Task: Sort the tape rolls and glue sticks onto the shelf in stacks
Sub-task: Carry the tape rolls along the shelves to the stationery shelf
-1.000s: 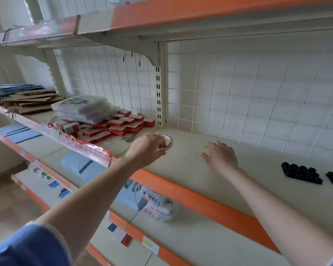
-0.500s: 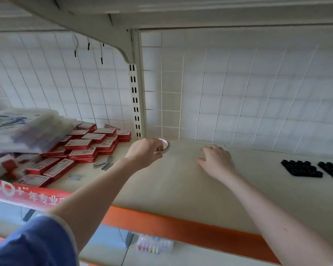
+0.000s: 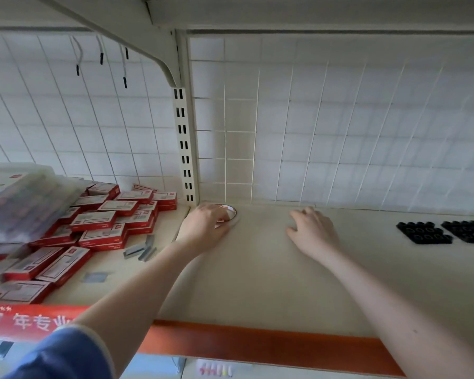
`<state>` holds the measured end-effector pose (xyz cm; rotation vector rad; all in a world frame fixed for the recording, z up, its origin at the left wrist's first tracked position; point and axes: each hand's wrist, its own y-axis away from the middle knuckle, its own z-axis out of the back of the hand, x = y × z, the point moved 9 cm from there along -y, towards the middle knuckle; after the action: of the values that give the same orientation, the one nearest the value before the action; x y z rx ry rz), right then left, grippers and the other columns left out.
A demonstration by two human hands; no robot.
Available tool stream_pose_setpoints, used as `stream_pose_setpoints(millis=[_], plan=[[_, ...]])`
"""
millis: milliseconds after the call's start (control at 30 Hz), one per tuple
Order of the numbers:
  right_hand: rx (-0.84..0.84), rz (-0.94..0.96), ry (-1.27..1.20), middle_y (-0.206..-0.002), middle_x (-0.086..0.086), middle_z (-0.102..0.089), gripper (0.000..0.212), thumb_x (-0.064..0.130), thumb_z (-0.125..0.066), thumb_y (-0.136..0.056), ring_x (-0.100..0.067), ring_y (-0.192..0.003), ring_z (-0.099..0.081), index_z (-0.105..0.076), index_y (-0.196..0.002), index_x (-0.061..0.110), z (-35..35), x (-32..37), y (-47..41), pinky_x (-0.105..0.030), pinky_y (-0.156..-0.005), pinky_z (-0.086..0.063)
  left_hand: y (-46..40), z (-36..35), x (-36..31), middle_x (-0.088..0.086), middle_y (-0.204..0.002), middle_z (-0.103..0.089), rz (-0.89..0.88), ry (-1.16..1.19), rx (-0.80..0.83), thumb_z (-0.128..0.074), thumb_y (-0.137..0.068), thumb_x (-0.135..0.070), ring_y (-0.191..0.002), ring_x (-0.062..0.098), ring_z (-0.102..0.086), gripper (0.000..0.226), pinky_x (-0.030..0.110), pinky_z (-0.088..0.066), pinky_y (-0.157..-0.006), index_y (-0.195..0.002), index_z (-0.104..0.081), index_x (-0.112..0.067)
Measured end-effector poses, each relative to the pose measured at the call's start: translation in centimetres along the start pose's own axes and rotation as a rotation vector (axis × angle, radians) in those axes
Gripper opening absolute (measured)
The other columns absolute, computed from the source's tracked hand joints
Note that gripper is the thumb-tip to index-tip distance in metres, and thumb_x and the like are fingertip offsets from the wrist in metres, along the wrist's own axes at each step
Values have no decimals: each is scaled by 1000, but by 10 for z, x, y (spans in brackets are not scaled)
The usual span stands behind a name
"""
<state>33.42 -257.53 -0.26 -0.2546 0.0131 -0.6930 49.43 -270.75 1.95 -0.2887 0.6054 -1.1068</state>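
My left hand is way back at the far corner of the cream metal shelf, fingers curled round a flat round tape roll w/ a red and white middle, gripping it. The roll looks flat on the shelf, or almost down, right by the slotted cream post, at about 11 o'clock from where I stand. I think it goes in that corner so the post and the white wire grid back wall can keep a stack from sliding, and so there's lots of room left for more stacks. Can't tell if it is fully down yet, the hand hides most of it. My right hand is at about 1 o'clock, palm down, fingers loosely spread and resting on the shelf, holding nothing; I guess it's there to steady me while I reach so far in. Past the post at 9 o'clock is a messy pile of red and white small boxes w/ a few loose grey staple strips beside it, so that side is taken. At 3 o'clock sit two black plastic trays w/ round holes, well apart from the tape. No glue sticks on this shelf that I can see. Seems like the sorting has only just begun.
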Motion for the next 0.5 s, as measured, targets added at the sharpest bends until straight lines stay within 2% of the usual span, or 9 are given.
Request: stream_pose_setpoints(millis=[67,133,300,500], plan=[[3,-6,0,-119,-11,-52,33,30,-46,-91,-29,-113,-49,-54,-120,15,-1,-1,-1,-34,-90,-38,0,-9,7,4,-101,-64,20,-13,53,-60,-88,-30,-101,21,-52,19,22,-29,-74,-90,-69,-13],[4,-12,2,-119,-11,-52,34,31,-45,-92,-29,-113,-49,-54,-120,15,-2,-3,-1,-33,-90,-38,0,-16,15,5,-110,-61,49,-30,85,-60,-88,-28,-112,24,-47,19,24,-30,-83,-99,-68,-16],[11,-21,-7,-118,-10,-52,34,30,-44,-92,-28,-112,-48,-54,-120,14,-3,-7,-2,-33,-89,-37,-3,-20,18,4,-114,-58,57,-20,76,-60,-88,-26,-116,23,-44,18,23,-28,-89,-100,-68,-15],[15,-19,-12,-119,-10,-52,35,30,-44,-92,-29,-113,-48,-54,-121,14,-4,-10,-3,-33,-90,-36,-4,-23,25,3,-108,-58,115,-24,104,-57,-90,-26,-108,22,-48,16,25,-32,-83,-99,-65,-16]])
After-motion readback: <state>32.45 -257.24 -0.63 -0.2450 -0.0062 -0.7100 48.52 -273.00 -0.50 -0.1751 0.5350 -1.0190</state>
